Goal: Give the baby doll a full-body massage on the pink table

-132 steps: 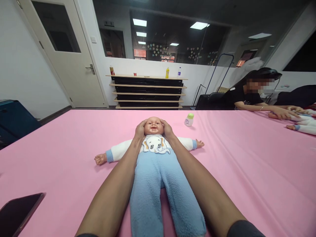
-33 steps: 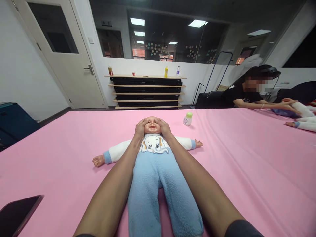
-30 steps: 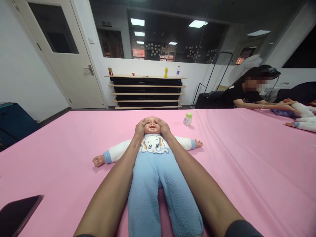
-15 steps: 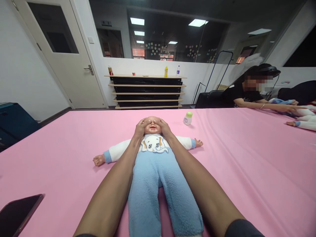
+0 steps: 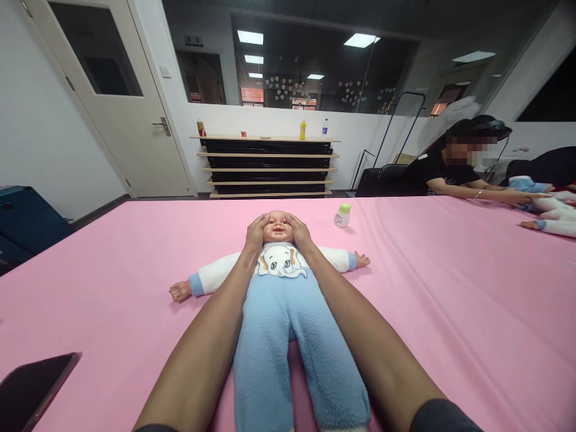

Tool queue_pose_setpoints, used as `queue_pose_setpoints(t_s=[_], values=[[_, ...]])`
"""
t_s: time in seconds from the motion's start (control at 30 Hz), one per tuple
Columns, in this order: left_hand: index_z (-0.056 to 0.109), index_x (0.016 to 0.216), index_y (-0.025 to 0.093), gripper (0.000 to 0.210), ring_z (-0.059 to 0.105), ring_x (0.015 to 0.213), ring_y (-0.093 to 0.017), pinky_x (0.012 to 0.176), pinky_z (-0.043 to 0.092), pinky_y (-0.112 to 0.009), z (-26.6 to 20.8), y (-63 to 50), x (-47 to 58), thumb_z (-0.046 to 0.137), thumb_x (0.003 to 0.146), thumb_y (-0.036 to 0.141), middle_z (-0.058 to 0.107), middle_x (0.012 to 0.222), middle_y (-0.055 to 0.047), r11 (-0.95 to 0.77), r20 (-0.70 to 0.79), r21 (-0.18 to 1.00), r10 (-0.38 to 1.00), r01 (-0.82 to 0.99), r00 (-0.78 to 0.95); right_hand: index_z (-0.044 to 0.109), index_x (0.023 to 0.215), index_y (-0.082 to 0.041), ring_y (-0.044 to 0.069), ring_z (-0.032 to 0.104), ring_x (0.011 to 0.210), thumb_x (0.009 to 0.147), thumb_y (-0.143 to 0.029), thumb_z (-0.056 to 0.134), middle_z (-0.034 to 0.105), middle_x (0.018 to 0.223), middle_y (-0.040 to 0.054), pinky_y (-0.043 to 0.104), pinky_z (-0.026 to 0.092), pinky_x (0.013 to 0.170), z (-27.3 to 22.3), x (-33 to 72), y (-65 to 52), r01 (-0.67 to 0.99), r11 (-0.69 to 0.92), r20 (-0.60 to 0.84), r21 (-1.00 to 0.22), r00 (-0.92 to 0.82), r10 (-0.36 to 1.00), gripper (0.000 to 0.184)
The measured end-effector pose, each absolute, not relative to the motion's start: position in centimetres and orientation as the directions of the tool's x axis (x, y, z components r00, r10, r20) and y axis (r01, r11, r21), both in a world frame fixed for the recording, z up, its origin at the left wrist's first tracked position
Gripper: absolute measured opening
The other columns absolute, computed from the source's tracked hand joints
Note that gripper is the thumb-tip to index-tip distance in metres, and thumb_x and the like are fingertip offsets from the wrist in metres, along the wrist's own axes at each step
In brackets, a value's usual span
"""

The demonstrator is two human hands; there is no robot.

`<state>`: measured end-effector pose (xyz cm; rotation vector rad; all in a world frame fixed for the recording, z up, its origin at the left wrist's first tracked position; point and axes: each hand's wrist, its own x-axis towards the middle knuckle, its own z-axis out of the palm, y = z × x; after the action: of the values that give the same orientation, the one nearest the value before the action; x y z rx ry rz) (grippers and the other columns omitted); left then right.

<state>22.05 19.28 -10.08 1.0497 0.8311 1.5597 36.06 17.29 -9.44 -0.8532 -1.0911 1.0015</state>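
A baby doll (image 5: 278, 306) lies on its back, head away from me, arms spread, in a white and light-blue fleece suit with an elephant on the chest. Round one side of its head is my left hand (image 5: 257, 231), fingers curved along the temple and cheek. My right hand (image 5: 297, 231) cups the opposite side the same way, so the head is held between both palms. The doll's eyes, nose and mouth show between my thumbs. My forearms run along both sides of its body. A small white bottle with a green cap (image 5: 342, 216) stands beyond the doll's arm, to the right.
Pink cloth (image 5: 450, 300) covers the table. A dark phone (image 5: 36, 390) lies at the near left. At the far right, a person (image 5: 454, 162) in black reaches toward another doll (image 5: 555, 216). Behind the table is a low shelf (image 5: 270, 156) with bottles on top.
Both my thumbs have slid outward from over the doll's eyes and brow to the sides of its head, uncovering the eyes. The doll's body stays put. The other person's hands have shifted slightly.
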Motion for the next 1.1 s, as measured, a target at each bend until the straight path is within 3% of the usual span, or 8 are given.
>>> queue_pose_setpoints(t_s=[0.13, 0.23, 0.4, 0.47, 0.67, 0.77, 0.9, 1.1], values=[[0.073, 0.094, 0.017, 0.027, 0.061, 0.112, -0.025, 0.104, 0.044, -0.040, -10.8, 20.1, 21.8, 0.064, 0.076, 0.035, 0.071, 0.111, -0.007, -0.276, 0.226, 0.900, 0.957, -0.337, -0.180, 0.069, 0.112, -0.021, 0.021, 0.054, 0.125, 0.087, -0.050, 0.058, 0.064, 0.128, 0.0055, 0.036, 0.036, 0.113, -9.2, 35.9, 16.2, -0.054, 0.395, 0.357, -0.917, 0.328, 0.874, 0.040], [0.074, 0.092, 0.018, 0.024, 0.060, 0.113, -0.025, 0.106, 0.042, -0.040, -11.0, 20.2, 21.7, 0.062, 0.076, 0.032, 0.072, 0.110, -0.005, -0.287, 0.234, 0.901, 0.953, -0.325, -0.192, 0.066, 0.122, -0.023, 0.023, 0.050, 0.129, 0.083, -0.049, 0.066, 0.060, 0.134, 0.0050, 0.037, 0.033, 0.115, -9.1, 35.8, 14.8, 0.064, 0.452, 0.452, -0.890, 0.261, 0.853, 0.047], [0.073, 0.097, 0.018, 0.029, 0.061, 0.111, -0.024, 0.102, 0.044, -0.040, -11.0, 20.0, 21.7, 0.059, 0.078, 0.035, 0.072, 0.110, -0.006, -0.284, 0.241, 0.905, 0.956, -0.318, -0.169, 0.044, 0.146, -0.029, 0.027, 0.040, 0.140, 0.053, -0.036, 0.090, 0.045, 0.149, 0.0039, 0.039, 0.034, 0.116, -9.0, 36.2, 12.9, 0.088, 0.446, 0.451, -0.891, 0.052, 0.891, 0.104], [0.073, 0.097, 0.018, 0.029, 0.061, 0.111, -0.024, 0.102, 0.044, -0.040, -10.9, 19.9, 21.7, 0.059, 0.079, 0.036, 0.071, 0.110, -0.007, -0.288, 0.250, 0.908, 0.956, -0.305, -0.156, 0.037, 0.150, -0.028, 0.028, 0.037, 0.141, 0.050, -0.036, 0.091, 0.041, 0.152, 0.0050, 0.040, 0.035, 0.116, -8.9, 36.4, 12.6, 0.111, 0.436, 0.440, -0.893, 0.009, 0.898, 0.114], [0.072, 0.105, 0.019, 0.030, 0.054, 0.122, -0.027, 0.109, 0.037, -0.040, -10.0, 18.4, 21.9, 0.063, 0.081, 0.036, 0.068, 0.121, -0.008, -0.337, 0.304, 0.921, 0.935, -0.193, -0.184, 0.033, 0.151, -0.025, 0.028, 0.041, 0.139, 0.054, -0.040, 0.090, 0.039, 0.152, 0.0082, 0.037, 0.036, 0.114, -9.1, 36.3, 12.6, 0.123, 0.408, 0.415, -0.905, 0.037, 0.909, 0.113], [0.066, 0.119, 0.021, 0.039, 0.053, 0.123, -0.026, 0.110, 0.036, -0.040, -9.2, 16.6, 22.1, 0.060, 0.085, 0.039, 0.064, 0.126, -0.009, -0.441, 0.458, 0.889, 0.861, 0.122, -0.221, 0.030, 0.150, -0.021, 0.027, 0.051, 0.129, 0.055, -0.042, 0.090, 0.046, 0.145, 0.0115, 0.038, 0.042, 0.109, -9.2, 36.3, 12.7, 0.121, 0.387, 0.395, -0.914, 0.059, 0.917, 0.114], [0.065, 0.120, 0.020, 0.039, 0.056, 0.116, -0.025, 0.105, 0.041, -0.040, -8.4, 14.7, 22.3, 0.041, 0.097, 0.041, 0.065, 0.118, -0.010, -0.511, 0.648, 0.694, 0.750, 0.507, -0.132, 0.031, 0.149, -0.021, 0.026, 0.052, 0.128, 0.060, -0.048, 0.086, 0.049, 0.142, 0.0106, 0.038, 0.043, 0.109, -9.4, 36.6, 12.6, 0.136, 0.403, 0.410, -0.905, 0.028, 0.912, 0.108], [0.056, 0.133, 0.019, 0.054, 0.051, 0.128, -0.025, 0.111, 0.038, -0.042, -8.1, 14.1, 22.5, 0.029, 0.100, 0.052, 0.059, 0.134, -0.011, -0.496, 0.614, 0.663, 0.789, 0.561, -0.028, 0.025, 0.154, -0.021, 0.026, 0.040, 0.140, 0.070, -0.054, 0.079, 0.038, 0.153, 0.0098, 0.040, 0.035, 0.116, -10.0, 36.8, 12.6, 0.138, 0.401, 0.405, -0.906, 0.003, 0.914, 0.105]])
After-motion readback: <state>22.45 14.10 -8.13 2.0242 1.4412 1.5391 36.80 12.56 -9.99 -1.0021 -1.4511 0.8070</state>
